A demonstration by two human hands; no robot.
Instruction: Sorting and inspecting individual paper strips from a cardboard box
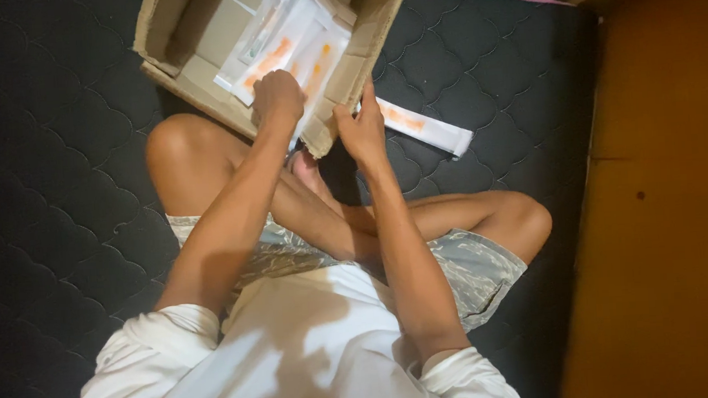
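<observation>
Sitting: a person is sitting cross-legged on a dark quilted mattress, with a cardboard box at the far side.
Left hand: it is reaching into the box, its grip curled together on a white packet with orange marks.
Right hand: it is bracing the box's near right wall, fingers pressing on the cardboard.
Another packet: it is lying on the mattress, right of the box.
Advice: keeping the box steady while lifting one packet flat is probably best.
</observation>
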